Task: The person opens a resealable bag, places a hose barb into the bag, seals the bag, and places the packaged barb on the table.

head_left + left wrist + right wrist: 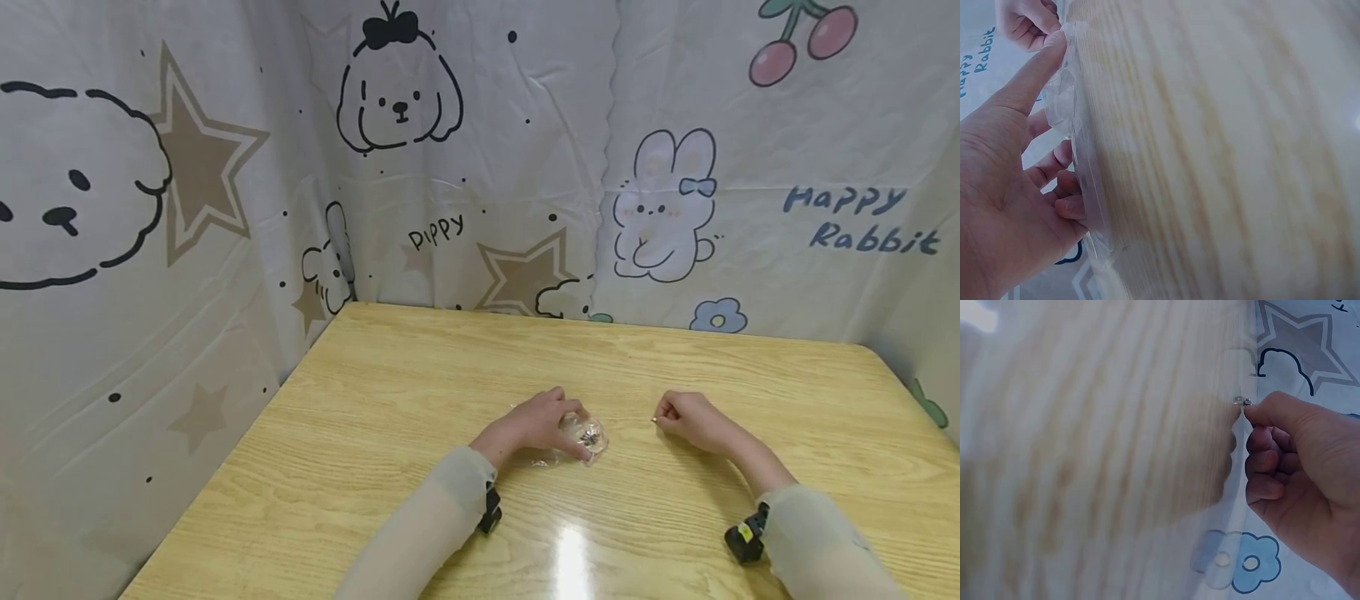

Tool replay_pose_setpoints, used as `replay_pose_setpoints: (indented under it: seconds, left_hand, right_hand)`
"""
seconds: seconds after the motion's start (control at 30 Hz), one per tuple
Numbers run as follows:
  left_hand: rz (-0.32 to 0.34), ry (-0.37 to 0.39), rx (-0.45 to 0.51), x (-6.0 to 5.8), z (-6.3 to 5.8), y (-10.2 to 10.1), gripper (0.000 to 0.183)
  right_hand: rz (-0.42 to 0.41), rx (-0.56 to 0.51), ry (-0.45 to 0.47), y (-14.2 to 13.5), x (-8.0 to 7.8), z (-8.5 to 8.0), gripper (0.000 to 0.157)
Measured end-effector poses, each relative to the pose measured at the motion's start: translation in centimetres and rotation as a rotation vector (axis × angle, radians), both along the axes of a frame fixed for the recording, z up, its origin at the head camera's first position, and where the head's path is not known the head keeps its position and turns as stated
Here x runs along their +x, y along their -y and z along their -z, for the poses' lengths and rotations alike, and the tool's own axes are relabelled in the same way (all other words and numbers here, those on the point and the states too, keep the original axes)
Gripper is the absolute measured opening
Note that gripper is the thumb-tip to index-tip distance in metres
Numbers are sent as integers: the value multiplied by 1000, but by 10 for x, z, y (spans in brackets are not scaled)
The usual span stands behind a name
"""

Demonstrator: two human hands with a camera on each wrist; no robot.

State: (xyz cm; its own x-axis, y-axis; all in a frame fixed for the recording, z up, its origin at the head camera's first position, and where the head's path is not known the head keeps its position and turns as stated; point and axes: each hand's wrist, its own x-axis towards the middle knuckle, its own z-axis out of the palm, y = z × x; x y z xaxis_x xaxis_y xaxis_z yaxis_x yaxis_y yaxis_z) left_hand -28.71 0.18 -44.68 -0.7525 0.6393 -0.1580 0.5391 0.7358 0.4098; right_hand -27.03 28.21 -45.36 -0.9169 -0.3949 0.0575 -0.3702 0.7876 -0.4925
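A clear plastic bag lies on the table, with a small cluster of dark, shiny pieces inside it; their kind is too small to tell. My left hand holds the bag, thumb on the near side and bent fingers on the far side. In the left wrist view, the crinkled film runs along the thumb and fingers. To the right, apart from the bag, my right hand pinches a tiny shiny metal piece between thumb and forefinger, low over the tabletop. Its other fingers are curled.
The light wood table reaches back to a printed curtain that hangs behind and at both sides. A bright light reflection lies on the near part of the tabletop. Black wrist cameras sit below both sleeves.
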Motion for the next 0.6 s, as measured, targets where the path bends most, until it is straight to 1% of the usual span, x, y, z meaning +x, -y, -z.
replay_pose_setpoints:
  seconds: [0.1, 0.27, 0.5, 0.6]
  left_hand:
    - [-3, 2, 3, 0, 0, 0, 67]
    - [4, -2, 1, 0, 2, 1, 67]
    - [3, -9, 0, 0, 2, 0, 68]
    - [-1, -13, -4, -1, 3, 0, 68]
  right_hand:
    - [-6, -10, 4, 1, 2, -1, 7]
    - [-8, -62, 22, 6, 5, -1, 6]
    - [-5, -127, 48, 18, 10, -3, 7]
    - [-20, -160, 60, 24, 11, -4, 6]
